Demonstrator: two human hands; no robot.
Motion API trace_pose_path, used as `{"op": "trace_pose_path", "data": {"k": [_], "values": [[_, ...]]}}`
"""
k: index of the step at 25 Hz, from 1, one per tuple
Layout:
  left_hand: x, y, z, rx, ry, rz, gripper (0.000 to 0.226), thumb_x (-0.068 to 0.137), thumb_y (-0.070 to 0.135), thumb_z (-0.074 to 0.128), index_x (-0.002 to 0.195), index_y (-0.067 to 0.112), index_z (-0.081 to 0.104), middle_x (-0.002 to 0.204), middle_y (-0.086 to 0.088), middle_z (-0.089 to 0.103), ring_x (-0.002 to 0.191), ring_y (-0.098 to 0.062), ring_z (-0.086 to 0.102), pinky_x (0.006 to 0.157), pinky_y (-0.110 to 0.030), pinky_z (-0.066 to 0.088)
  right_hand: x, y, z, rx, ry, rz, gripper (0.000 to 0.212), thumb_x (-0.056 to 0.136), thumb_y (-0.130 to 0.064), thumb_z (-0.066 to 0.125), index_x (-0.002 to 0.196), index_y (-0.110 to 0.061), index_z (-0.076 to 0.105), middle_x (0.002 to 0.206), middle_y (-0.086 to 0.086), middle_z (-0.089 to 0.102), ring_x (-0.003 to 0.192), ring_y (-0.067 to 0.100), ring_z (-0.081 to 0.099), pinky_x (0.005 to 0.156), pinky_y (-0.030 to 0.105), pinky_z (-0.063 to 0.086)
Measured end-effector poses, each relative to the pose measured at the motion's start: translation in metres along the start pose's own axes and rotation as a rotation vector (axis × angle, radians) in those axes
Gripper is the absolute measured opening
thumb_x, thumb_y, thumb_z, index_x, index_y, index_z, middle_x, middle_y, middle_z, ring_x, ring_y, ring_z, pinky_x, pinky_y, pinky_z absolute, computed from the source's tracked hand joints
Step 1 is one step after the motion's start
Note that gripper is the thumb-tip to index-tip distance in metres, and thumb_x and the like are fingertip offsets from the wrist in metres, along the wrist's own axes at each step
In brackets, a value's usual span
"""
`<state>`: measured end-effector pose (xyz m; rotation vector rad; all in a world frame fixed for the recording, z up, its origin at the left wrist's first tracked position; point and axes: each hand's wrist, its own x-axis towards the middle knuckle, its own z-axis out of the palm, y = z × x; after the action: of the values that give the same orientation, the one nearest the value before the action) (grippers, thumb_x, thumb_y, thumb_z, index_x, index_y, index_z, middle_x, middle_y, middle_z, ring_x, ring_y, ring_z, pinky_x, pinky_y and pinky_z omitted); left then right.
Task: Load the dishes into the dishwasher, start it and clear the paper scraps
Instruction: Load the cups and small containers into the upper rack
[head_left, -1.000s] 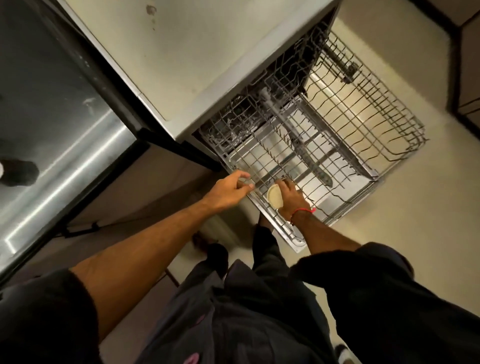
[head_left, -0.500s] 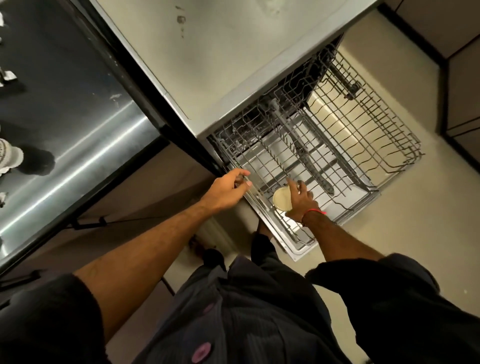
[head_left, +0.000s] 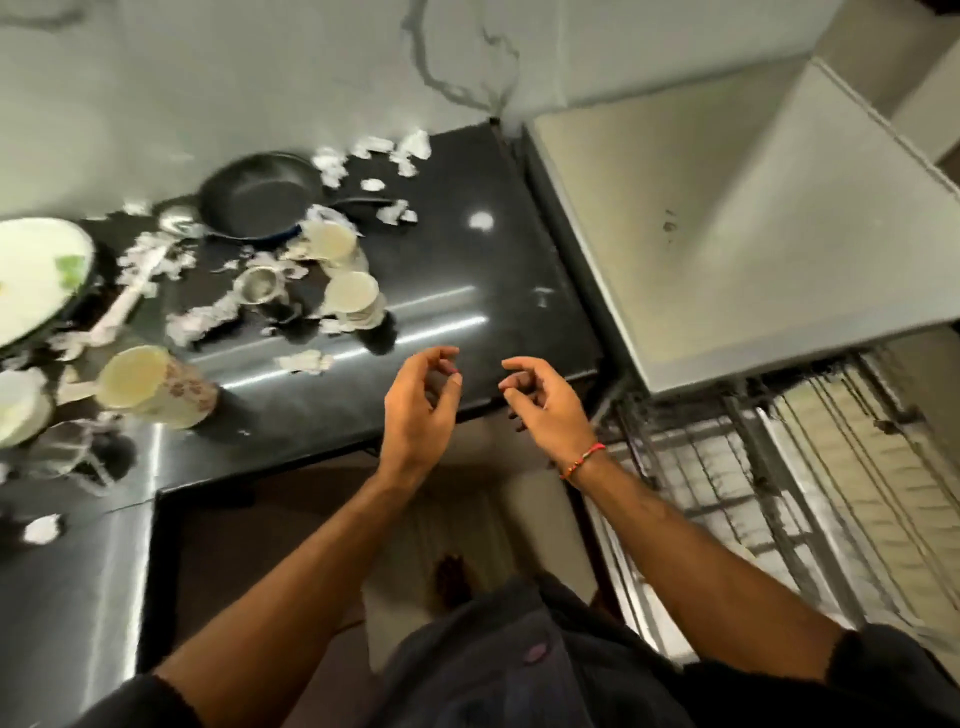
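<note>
Left hand (head_left: 418, 415) and right hand (head_left: 545, 410) held above near edge of black desk (head_left: 467, 270), both empty, fingers loosely curled and apart. Frying pan (head_left: 260, 195) taken as landmark: two cream cups (head_left: 353, 296) located just right of and in front of pan; paper scraps (head_left: 374, 156) scattered around pan; tall mug (head_left: 156, 387) well in front-left. Dishwasher rack (head_left: 779, 493) pulled out, far right of pan, beyond desk end.

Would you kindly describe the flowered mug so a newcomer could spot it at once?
Start at the black countertop left of the dishwasher. Near its front edge, far left, stands the tall mug. Alone among the plain cream cups, it has pink flower prints on its side.
</note>
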<state>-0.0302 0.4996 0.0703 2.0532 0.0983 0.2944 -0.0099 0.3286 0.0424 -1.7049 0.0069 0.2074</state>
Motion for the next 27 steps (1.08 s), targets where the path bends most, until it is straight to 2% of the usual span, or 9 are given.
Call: {"op": "trace_pose_path", "data": {"k": [3, 5, 7, 11, 15, 19, 22, 24, 27], "values": [[0.013, -0.028, -0.072, 0.086, 0.242, -0.016, 0.026, 0.092, 0.020, 0.067, 0.118, 0.026, 0.063, 0.102, 0.004, 0.064, 0.089, -0.019, 0.060, 0.079, -0.042, 0.053, 0.019, -0.033, 0.066, 0.033, -0.186, 0.017, 0.040, 0.092, -0.001, 0.060, 0.109, -0.038, 0.057, 0.110, 0.003, 0.064, 0.082, 0.021, 0.060, 0.069, 0.038, 0.055], [0.014, -0.048, -0.110, 0.264, 0.364, -0.059, 0.033, 0.089, 0.028, 0.069, 0.121, 0.030, 0.062, 0.116, 0.007, 0.058, 0.108, -0.021, 0.054, 0.093, -0.044, 0.045, 0.022, -0.045, 0.101, 0.034, -0.258, 0.022, 0.039, 0.092, -0.002, 0.060, 0.111, -0.036, 0.057, 0.116, 0.001, 0.063, 0.085, 0.020, 0.059, 0.075, 0.040, 0.056], [0.009, -0.067, -0.147, 0.370, 0.511, -0.194, 0.048, 0.085, 0.031, 0.074, 0.129, 0.029, 0.056, 0.137, -0.001, 0.045, 0.126, -0.029, 0.042, 0.103, -0.043, 0.032, 0.020, -0.056, 0.136, 0.026, -0.308, 0.021, 0.038, 0.092, -0.001, 0.060, 0.114, -0.032, 0.056, 0.119, 0.001, 0.063, 0.087, 0.020, 0.059, 0.079, 0.040, 0.056], [0.018, -0.105, -0.207, 0.337, 0.645, -0.450, 0.083, 0.077, 0.038, 0.079, 0.144, 0.029, 0.032, 0.157, -0.011, 0.016, 0.141, -0.041, 0.023, 0.110, -0.064, 0.029, 0.014, -0.064, 0.178, 0.009, -0.358, 0.024, 0.037, 0.093, -0.004, 0.060, 0.116, -0.032, 0.058, 0.122, -0.001, 0.064, 0.090, 0.024, 0.065, 0.085, 0.040, 0.056], [0.045, -0.130, -0.235, 0.275, 0.555, -0.494, 0.091, 0.078, 0.041, 0.081, 0.150, 0.026, 0.026, 0.158, -0.014, 0.023, 0.144, -0.039, 0.025, 0.116, -0.063, 0.025, 0.010, -0.065, 0.185, -0.031, -0.394, 0.013, 0.037, 0.093, -0.006, 0.061, 0.118, -0.033, 0.058, 0.119, -0.005, 0.066, 0.099, 0.029, 0.068, 0.086, 0.039, 0.058], [0.055, -0.119, -0.238, 0.195, 0.540, -0.455, 0.091, 0.077, 0.036, 0.085, 0.150, 0.024, 0.032, 0.148, -0.011, 0.043, 0.134, -0.029, 0.044, 0.112, -0.046, 0.039, 0.007, -0.069, 0.168, -0.076, -0.356, -0.010, 0.037, 0.093, -0.008, 0.061, 0.115, -0.037, 0.058, 0.114, -0.007, 0.069, 0.096, 0.026, 0.068, 0.088, 0.046, 0.057], [0.042, -0.091, -0.221, 0.150, 0.569, -0.299, 0.087, 0.076, 0.050, 0.083, 0.146, 0.030, 0.036, 0.141, -0.004, 0.052, 0.126, -0.022, 0.053, 0.103, -0.032, 0.042, -0.001, -0.072, 0.141, -0.179, -0.344, -0.121, 0.046, 0.090, -0.011, 0.064, 0.125, -0.039, 0.055, 0.120, -0.012, 0.066, 0.097, 0.014, 0.066, 0.090, 0.043, 0.055], [0.035, -0.059, -0.194, -0.069, 0.421, -0.294, 0.073, 0.078, 0.056, 0.078, 0.138, 0.037, 0.041, 0.128, -0.001, 0.061, 0.111, -0.017, 0.064, 0.091, -0.033, 0.055, -0.012, -0.073, 0.116, -0.249, -0.332, -0.207, 0.063, 0.087, -0.018, 0.070, 0.141, -0.036, 0.042, 0.136, -0.012, 0.054, 0.115, 0.009, 0.059, 0.095, 0.038, 0.052], [0.035, -0.003, -0.128, -0.468, -0.035, -0.556, 0.041, 0.089, 0.054, 0.067, 0.125, 0.037, 0.056, 0.118, -0.007, 0.071, 0.099, -0.019, 0.073, 0.081, -0.047, 0.062, -0.033, -0.068, 0.071, -0.417, -0.259, -0.391, 0.092, 0.080, -0.028, 0.079, 0.153, -0.027, 0.023, 0.158, -0.002, 0.026, 0.143, 0.017, 0.032, 0.113, 0.040, 0.038]]}}
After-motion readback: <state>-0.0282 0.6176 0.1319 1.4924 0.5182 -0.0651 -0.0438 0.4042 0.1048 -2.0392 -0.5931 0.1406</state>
